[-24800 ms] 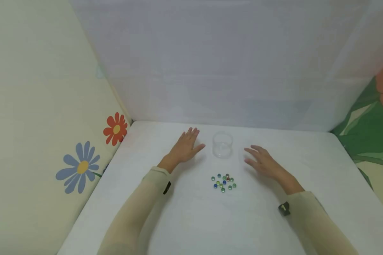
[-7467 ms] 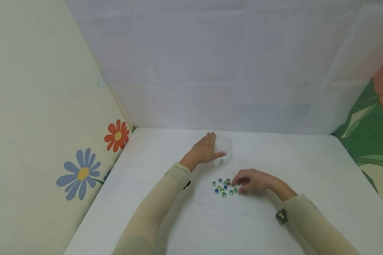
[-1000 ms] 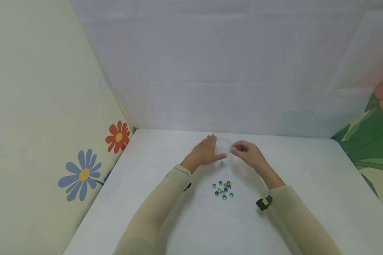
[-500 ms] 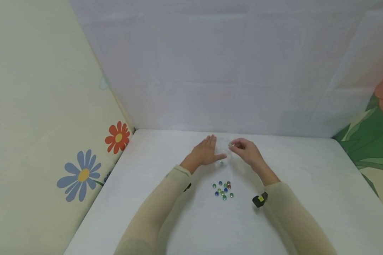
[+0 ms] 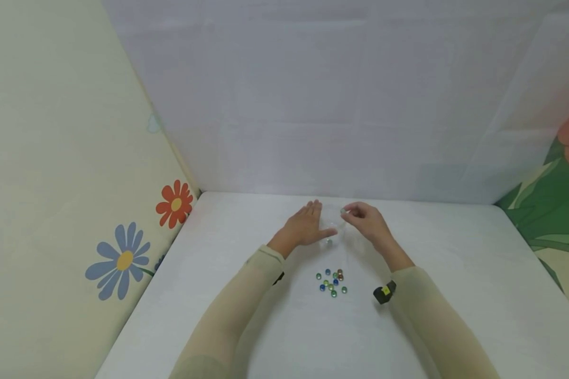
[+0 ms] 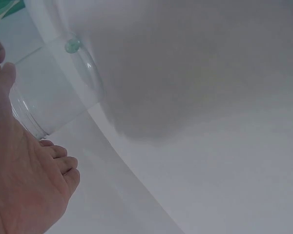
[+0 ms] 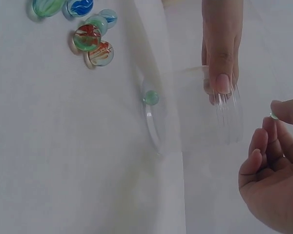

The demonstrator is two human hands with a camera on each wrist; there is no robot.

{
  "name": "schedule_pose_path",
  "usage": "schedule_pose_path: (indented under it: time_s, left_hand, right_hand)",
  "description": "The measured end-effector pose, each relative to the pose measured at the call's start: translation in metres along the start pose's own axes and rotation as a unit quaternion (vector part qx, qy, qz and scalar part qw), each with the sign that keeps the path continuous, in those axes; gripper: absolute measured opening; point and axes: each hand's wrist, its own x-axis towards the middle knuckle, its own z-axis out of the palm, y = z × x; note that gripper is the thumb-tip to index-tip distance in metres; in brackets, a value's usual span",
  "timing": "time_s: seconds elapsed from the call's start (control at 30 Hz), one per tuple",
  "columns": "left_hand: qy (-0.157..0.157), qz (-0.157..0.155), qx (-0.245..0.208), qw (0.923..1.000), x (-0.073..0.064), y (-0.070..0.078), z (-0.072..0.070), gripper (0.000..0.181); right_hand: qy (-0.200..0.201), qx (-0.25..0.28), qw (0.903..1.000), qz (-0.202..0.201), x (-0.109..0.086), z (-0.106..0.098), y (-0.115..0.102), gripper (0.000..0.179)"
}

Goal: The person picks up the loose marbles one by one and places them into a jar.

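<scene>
Pale beige sleeves come in closest, left sleeve (image 5: 232, 308) and right sleeve (image 5: 443, 321) both stretched over a white tabletop (image 5: 303, 342), with a black wrist gadget (image 5: 383, 293) sporting a yellow patch under the right cuff. Next up, between the forearms, is a loose bunch of glass marbles (image 5: 331, 287): greens, blues, a couple of reddish ones, some with swirly bits inside.

Just past those is the clear jar (image 7: 198, 117), standing upright, honestly super hard to spot from the head view. One green marble (image 7: 150, 97) sits at the bottom of it. Left hand (image 5: 303, 225) is up against the jar's left side, fingers straight and together, thumb spread out across the front near the rim. Right hand (image 5: 367, 221) is pinching a pale green marble (image 5: 343, 210) just above the rim, touching neither jar nor left hand.

Way behind all that: red flower (image 5: 174, 204) on the left wall, big green leaves (image 5: 559, 210) on the right, and a creased white backdrop (image 5: 332, 105) straight ahead.
</scene>
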Motion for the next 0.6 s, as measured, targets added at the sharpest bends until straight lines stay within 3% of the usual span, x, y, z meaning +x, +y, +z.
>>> schedule_pose_path:
  time_s: [0.6]
  left_hand:
    - [0.001,0.004,0.002,1.0,-0.001,-0.0006,-0.0009,0.107]
  right_hand:
    - [-0.005,-0.004,0.9999,0.013,0.0044,0.003,-0.009,0.032]
